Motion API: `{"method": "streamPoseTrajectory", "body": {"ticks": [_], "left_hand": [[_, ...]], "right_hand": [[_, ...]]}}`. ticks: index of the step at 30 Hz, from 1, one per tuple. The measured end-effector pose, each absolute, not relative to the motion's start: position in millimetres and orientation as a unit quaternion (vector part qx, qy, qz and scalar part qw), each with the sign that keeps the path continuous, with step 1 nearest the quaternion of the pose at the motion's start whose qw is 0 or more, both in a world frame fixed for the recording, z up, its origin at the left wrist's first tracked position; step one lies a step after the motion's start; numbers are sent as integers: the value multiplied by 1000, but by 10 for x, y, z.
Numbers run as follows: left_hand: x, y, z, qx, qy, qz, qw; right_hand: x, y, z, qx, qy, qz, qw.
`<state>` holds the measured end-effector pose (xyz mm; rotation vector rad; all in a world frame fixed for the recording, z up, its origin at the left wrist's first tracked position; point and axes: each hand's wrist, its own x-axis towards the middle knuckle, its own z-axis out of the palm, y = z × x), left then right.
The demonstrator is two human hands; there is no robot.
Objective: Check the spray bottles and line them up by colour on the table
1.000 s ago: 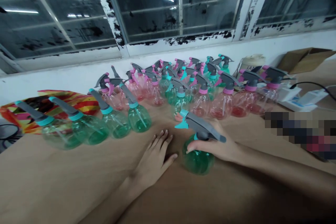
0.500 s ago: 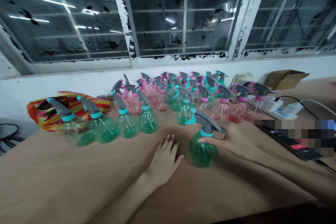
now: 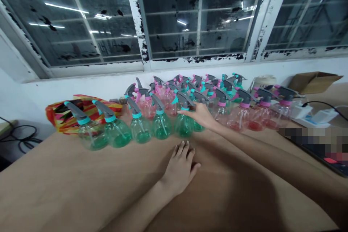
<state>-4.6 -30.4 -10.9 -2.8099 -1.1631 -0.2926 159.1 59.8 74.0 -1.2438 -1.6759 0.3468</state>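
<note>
My right hand [image 3: 199, 115] is closed round the neck of a green spray bottle [image 3: 184, 125] with a grey trigger head and turquoise collar. This bottle stands at the right end of a front row of similar green ones, beside another green spray bottle [image 3: 162, 125]. Part of its neck is hidden by my fingers. Flat on the brown tabletop [image 3: 130, 177], my left hand [image 3: 181, 168] rests with its fingers spread, holding nothing, just in front of the row.
Several pink spray bottles [image 3: 240, 117] stand to the right, with more pink and green ones behind. A red and yellow patterned bag [image 3: 58, 116] lies at the left. At the right are a power strip [image 3: 312, 119], a cardboard box [image 3: 312, 81] and a dark phone-like device [image 3: 304, 145].
My right hand has carried the green spray bottle left and away from me, to the row's end. My left hand stays flat on the table. The view has shifted slightly.
</note>
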Motion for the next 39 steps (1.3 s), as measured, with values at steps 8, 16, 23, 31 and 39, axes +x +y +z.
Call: {"method": "streamPoseTrajectory", "body": {"ticks": [8,16,23,31,39], "left_hand": [[-55,-324,-85,-919,-382,-92,25],[-55,-327,-95,-918,-385,-93,18],[-52,-319,-69,-917,-389,-88,9],[-63,-318,-72,-921,-378,-91,31],[-79,-280,-95,-924,-366,-91,54]], "right_hand": [[1512,823,582,-506,-690,153,494],[1465,785,550,-490,-701,163,492],[1695,554,396,-467,-703,194,500],[2226,129,475,-565,-633,114,517],[2330,408,569,-667,-634,21,391]]}}
